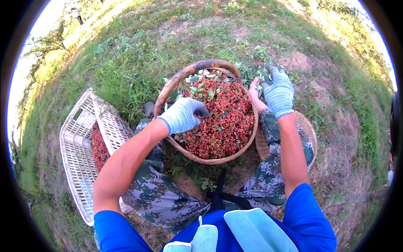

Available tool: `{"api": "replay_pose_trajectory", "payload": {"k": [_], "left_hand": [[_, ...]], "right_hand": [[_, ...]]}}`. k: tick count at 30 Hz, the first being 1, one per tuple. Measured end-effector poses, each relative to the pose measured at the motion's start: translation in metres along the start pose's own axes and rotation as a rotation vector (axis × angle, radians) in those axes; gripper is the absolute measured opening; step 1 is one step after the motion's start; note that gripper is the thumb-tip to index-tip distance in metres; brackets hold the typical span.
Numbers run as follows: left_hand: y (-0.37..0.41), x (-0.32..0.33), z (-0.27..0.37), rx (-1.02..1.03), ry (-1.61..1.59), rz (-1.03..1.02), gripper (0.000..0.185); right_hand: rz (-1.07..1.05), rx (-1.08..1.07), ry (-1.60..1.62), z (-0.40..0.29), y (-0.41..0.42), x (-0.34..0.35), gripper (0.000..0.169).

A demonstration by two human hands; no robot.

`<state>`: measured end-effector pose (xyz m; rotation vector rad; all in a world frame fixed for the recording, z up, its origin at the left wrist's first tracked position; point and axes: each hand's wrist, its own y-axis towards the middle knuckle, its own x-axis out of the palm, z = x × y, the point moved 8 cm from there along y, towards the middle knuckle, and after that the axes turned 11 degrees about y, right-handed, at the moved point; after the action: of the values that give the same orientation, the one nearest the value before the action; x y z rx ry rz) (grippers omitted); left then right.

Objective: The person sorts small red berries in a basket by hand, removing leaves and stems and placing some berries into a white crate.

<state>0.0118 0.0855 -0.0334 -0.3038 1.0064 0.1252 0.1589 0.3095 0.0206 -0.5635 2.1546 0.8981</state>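
A round wicker basket [217, 161] with a thick wooden handle [171, 83] stands before me, heaped with clusters of small red berries [223, 119] mixed with green leaves. My left hand [185, 116], in a light blue knit glove with dark fingertips, is over the basket's left part, thumb and fingers curled together at the berries; whether anything is between them is hidden. Out past the basket's right rim, my right hand [277, 89], gloved the same way, has thumb and fingers apart above the leafy ground, and no object shows in it.
To the left, a white plastic crate [67, 141] holds more red berries [99, 148]. A second wicker basket [310, 126] is at the right, partly behind my right leg and arm. Leafy cuttings [252, 69] lie on the grass beyond the full basket. A bare foot [255, 94] rests beside its rim.
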Motion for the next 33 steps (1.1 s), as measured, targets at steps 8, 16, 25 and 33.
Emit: {"api": "replay_pose_trajectory", "payload": {"k": [8,16,25,33], "left_hand": [[0.000,0.000,0.026,0.136,0.217,0.035,0.047],[0.001,0.015,-0.006,-0.010,0.429,-0.091,0.062],[0.001,0.002,-0.014,0.007,0.297,-0.031,0.046],[0.004,-0.005,0.005,0.015,-0.093,0.087,0.046]], "right_hand": [[-0.622,-0.239,0.145,-0.053,-0.062,0.088,0.016],[-0.642,-0.238,0.027,-0.048,-0.069,0.104,0.015],[-0.389,-0.187,0.362,-0.035,-0.042,0.071,0.012],[-0.302,-0.198,0.796,-0.060,-0.044,0.060,0.014]]}}
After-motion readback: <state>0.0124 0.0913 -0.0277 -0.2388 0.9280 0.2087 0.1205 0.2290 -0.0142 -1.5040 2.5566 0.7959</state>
